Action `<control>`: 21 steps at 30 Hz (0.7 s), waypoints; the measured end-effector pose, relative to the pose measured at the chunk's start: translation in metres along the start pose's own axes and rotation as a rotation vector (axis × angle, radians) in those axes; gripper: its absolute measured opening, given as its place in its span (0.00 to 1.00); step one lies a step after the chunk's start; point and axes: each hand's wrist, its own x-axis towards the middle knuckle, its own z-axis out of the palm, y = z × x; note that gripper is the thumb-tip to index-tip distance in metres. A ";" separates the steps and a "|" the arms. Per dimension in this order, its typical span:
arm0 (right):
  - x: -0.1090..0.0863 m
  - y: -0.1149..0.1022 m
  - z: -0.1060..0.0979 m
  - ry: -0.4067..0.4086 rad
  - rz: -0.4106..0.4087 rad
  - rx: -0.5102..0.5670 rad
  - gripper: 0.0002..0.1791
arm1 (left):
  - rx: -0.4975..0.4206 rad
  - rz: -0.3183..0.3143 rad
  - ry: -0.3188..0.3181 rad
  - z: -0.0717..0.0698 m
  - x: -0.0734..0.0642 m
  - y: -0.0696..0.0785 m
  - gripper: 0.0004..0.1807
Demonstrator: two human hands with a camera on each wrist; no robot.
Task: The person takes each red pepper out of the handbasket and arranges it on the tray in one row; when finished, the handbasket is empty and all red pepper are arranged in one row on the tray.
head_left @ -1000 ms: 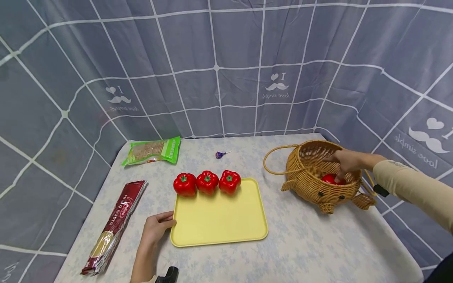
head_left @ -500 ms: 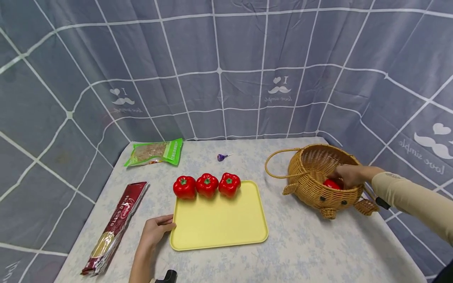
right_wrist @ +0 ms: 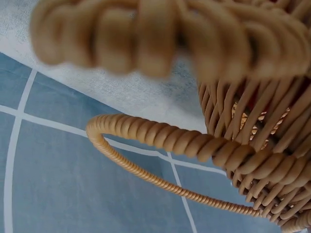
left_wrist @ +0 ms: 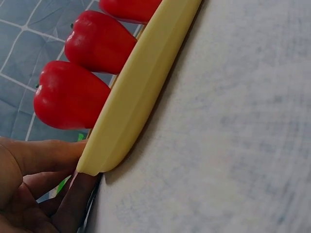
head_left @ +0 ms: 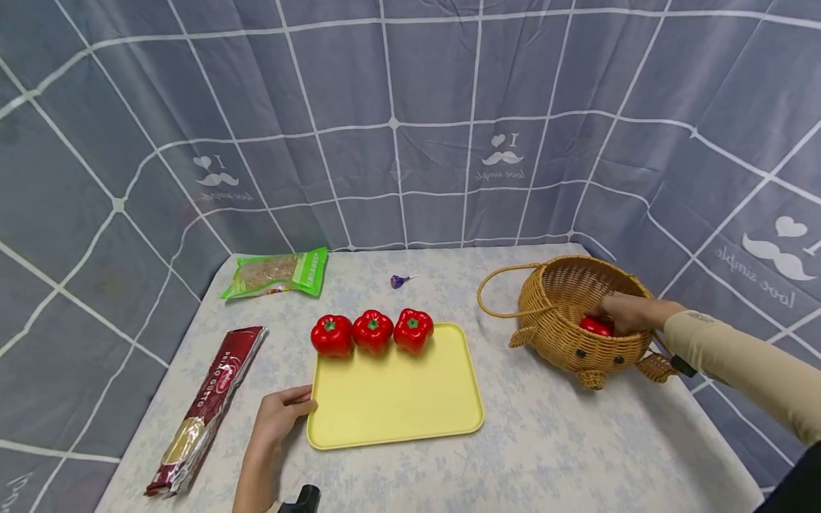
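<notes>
My left hand (head_left: 277, 417) pinches the left edge of a yellow tray (head_left: 398, 402), thumb and fingers on its rim; the left wrist view shows the fingers (left_wrist: 46, 155) at the tray's corner. Three red bell peppers (head_left: 373, 332) stand in a row along the tray's back edge. On the right, my right hand (head_left: 625, 313) reaches into a wicker basket (head_left: 551, 335) with an animal face. It grips a glossy red bell pepper (head_left: 596, 326), partly hidden by the hand and rim. In the right wrist view, basket weave and handle (right_wrist: 160, 136) hide the hand.
A long maroon packet (head_left: 208, 413) lies at the left. A green bag of grain-like food (head_left: 276, 274) lies at the back left, and a purple-wrapped lollipop (head_left: 399, 281) behind the tray. A grey-blue gridded curtain (head_left: 436, 85) surrounds the table.
My right hand has sunk deeper into the basket and closed around the red pepper there, which has shifted slightly left. The left hand keeps its hold on the tray.
</notes>
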 end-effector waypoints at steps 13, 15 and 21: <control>0.002 -0.005 -0.019 0.083 0.127 0.028 0.39 | 0.024 -0.020 -0.008 0.000 0.002 0.001 0.22; 0.003 -0.006 -0.023 0.115 0.143 0.030 0.43 | 0.024 -0.021 -0.010 0.001 0.001 0.001 0.22; 0.003 -0.014 -0.036 0.221 0.191 0.002 0.47 | 0.019 -0.032 -0.011 0.001 0.000 0.002 0.23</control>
